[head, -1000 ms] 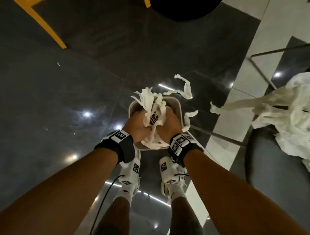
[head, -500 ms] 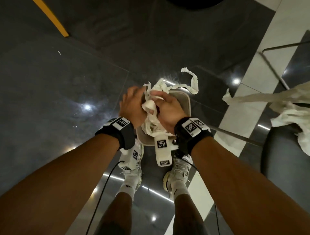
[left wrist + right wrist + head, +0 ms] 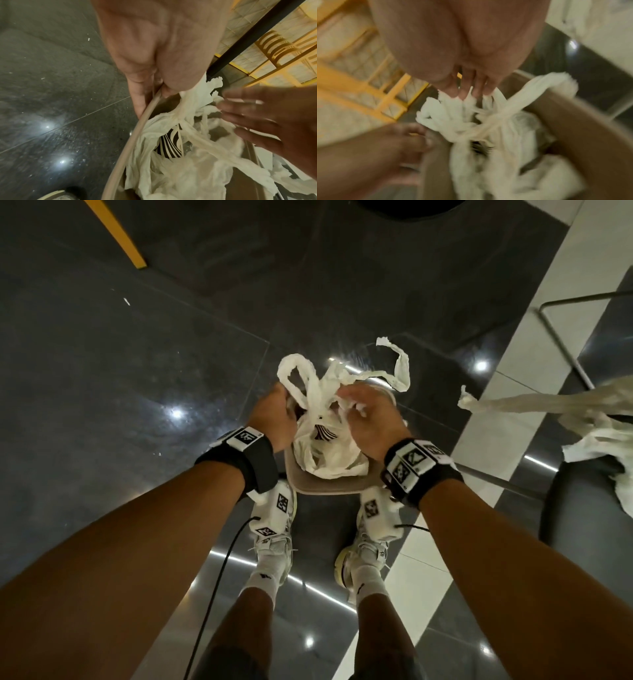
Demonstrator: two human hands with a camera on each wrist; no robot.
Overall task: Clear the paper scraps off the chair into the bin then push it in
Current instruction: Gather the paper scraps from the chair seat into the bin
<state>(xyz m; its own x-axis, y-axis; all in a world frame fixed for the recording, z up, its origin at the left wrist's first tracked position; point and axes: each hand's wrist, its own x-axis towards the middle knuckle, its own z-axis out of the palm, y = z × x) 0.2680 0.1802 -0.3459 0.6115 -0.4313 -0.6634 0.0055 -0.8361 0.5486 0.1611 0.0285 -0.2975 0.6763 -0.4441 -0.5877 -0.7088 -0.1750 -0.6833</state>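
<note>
A beige bin (image 3: 329, 489) stands on the dark floor just ahead of my feet, stuffed with white paper scraps (image 3: 329, 450). One long strip (image 3: 400, 368) loops out over its far rim. My left hand (image 3: 281, 405) grips the bin's left rim (image 3: 123, 155), one finger outside and the rest inside against the paper (image 3: 188, 175). With straight, spread fingers my right hand (image 3: 356, 405) presses on the scraps (image 3: 488, 135) at the top of the pile. More scraps (image 3: 582, 412) lie on the dark chair seat (image 3: 589, 525) at the right.
The chair's thin metal frame (image 3: 561, 337) runs across the white floor stripe at the right. A yellow furniture leg (image 3: 116, 234) stands at the far left. My white shoes (image 3: 274, 529) are right behind the bin, and a black cable (image 3: 219, 577) hangs by my left leg.
Both hands clutched a bundle of scraps over the bin. The bundle now lies in the bin, the hands have parted, the left went to the rim and the right's fingers straightened.
</note>
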